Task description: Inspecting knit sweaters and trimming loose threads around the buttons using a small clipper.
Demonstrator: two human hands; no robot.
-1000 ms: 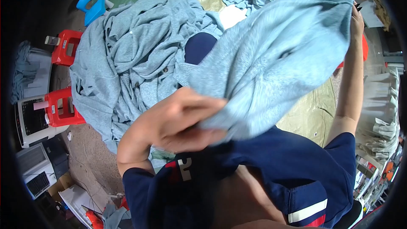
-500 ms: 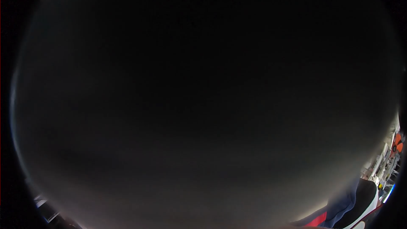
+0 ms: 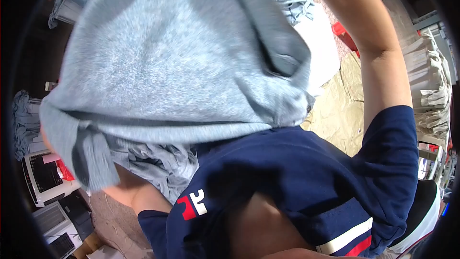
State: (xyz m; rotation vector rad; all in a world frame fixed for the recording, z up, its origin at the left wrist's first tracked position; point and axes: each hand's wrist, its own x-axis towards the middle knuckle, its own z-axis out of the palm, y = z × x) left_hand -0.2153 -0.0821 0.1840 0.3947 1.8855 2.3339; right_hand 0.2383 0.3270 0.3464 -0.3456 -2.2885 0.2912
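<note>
The light-blue fleece garment point(image 3: 177, 62) is held up close in front of the person's chest, blocking most of the view; the right arm point(image 3: 378, 62) reaches up past the top edge and the left forearm point(image 3: 129, 192) vanishes under the cloth (neither hand shows, so I cannot tell how either grip is closed). Handled blind, a sleeve point(image 3: 88, 151) hanging at lower left could slip, or snag in the crumpled blue pile point(image 3: 158, 163) beneath.
</note>
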